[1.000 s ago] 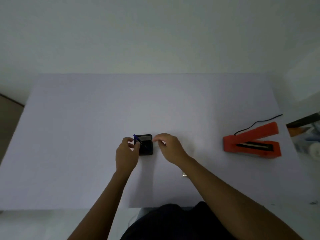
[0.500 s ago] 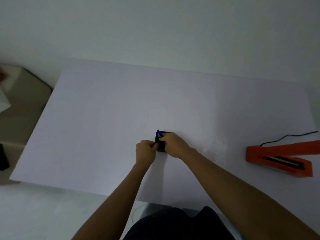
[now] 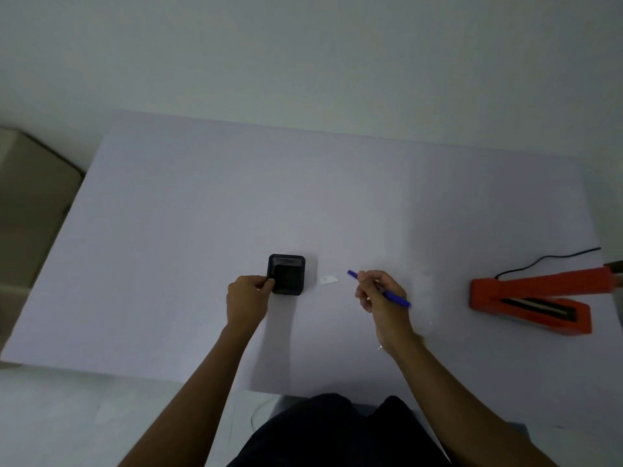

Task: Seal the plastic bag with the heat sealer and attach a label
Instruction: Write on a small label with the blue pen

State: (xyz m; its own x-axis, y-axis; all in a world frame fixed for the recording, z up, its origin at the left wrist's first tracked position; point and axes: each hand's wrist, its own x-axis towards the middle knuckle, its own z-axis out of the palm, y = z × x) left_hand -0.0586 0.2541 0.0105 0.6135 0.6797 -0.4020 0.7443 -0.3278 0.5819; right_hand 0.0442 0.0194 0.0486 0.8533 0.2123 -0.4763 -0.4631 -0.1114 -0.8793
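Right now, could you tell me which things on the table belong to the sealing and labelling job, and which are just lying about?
Belonging to the job:
- orange heat sealer, open, with its black cord
- small white label
- blue pen, held in the right hand

Just there:
- black mesh holder, steadied by the left hand

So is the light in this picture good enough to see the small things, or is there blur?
Head view: dim and even, no glare; soft shadows beside the black holder. The blue pen in the right hand reads clearly; the small white label lacks detail; edges bend with wide-angle distortion.
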